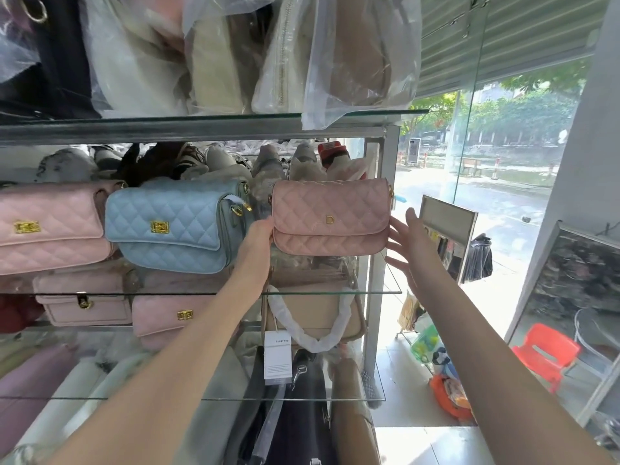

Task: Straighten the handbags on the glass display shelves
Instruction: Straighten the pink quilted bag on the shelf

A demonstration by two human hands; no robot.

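A dusty-pink quilted handbag (330, 218) with a gold D clasp is upright at the right end of the middle glass shelf (385, 292). My left hand (258, 234) grips its left side. My right hand (411, 243) is flat against its right side, fingers spread. Left of it a light-blue quilted handbag (171, 226) sits tilted, and a pale-pink quilted handbag (47, 228) is at the far left. Whether the D bag rests on the glass or is lifted slightly, I cannot tell.
The top shelf (214, 125) holds several bags in plastic wraps. Below are a beige bag with a wrapped handle (315, 317), a pink clasp bag (167, 317) and a box bag (84, 303). A glass shopfront (496, 196) and red plastic chair (545, 355) are at right.
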